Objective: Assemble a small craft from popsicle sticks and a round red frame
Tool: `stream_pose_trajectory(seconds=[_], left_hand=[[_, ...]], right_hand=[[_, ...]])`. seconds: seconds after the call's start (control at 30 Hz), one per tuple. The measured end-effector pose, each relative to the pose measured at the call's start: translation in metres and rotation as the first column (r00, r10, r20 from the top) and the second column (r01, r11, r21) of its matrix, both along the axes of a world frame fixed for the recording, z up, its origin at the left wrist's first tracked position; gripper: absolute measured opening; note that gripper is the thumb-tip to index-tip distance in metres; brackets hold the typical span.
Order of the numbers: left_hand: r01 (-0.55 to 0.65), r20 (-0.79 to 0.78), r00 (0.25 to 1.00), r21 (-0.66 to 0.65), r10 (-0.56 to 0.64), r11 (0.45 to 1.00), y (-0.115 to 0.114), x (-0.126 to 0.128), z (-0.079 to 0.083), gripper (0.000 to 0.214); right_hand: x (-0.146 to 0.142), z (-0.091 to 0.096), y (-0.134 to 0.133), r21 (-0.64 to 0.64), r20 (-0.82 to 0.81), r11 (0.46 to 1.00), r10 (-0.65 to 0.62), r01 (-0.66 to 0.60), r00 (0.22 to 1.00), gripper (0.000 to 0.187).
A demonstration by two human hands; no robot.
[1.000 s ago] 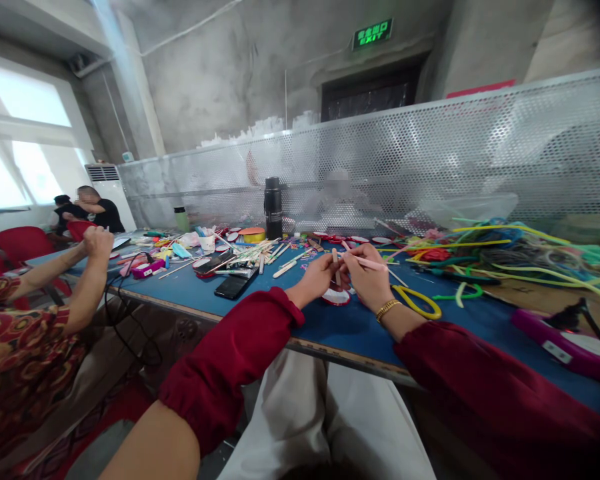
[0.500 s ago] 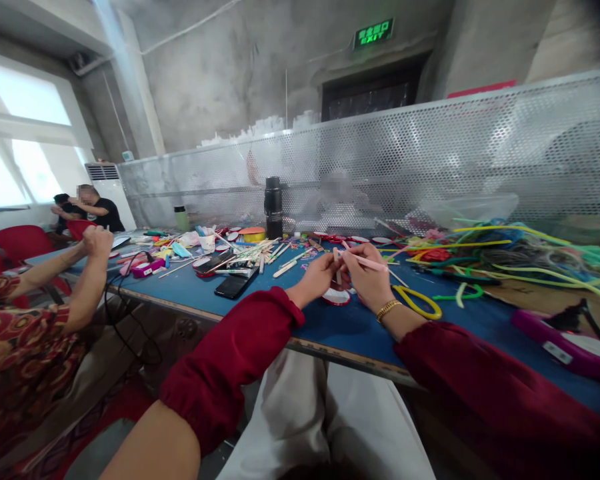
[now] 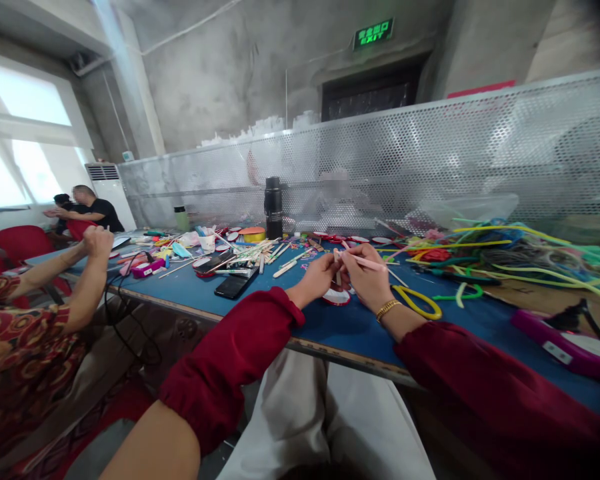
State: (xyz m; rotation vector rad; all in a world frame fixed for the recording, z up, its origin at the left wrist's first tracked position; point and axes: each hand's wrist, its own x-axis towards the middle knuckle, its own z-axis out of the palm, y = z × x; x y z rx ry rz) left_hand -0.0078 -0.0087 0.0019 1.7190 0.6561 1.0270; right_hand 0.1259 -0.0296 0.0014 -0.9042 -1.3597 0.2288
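Note:
My left hand is closed in a pinch around a small pale stick, held upright over the blue table. Close against it, my right hand grips a slim pink pen-like tool whose tip meets the upper part of the stick. Fingers partly cover both things. Just below the hands lies a white disc with a red rim. A yellow loop rests on the table beside my right wrist.
Pale sticks lie heaped left of my hands, near a black phone. A black flask stands behind. Coloured strands and a purple device are at right. A co-worker's hands are raised at left.
My hands stay almost in place, with only a slight shift of the pink tool. Far left, a person in black has lowered and stretched out their arms.

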Motion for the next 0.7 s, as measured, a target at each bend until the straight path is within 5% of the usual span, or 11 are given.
stream_pose_trajectory(seconds=[0.7], left_hand=[[-0.015,0.001,1.000,-0.008,0.015,1.000,-0.0035,-0.0002,0.0022,0.030]], right_hand=[[-0.0007,0.0033,-0.0039,-0.027,0.022,0.998,-0.049,0.049,0.999,0.017]])
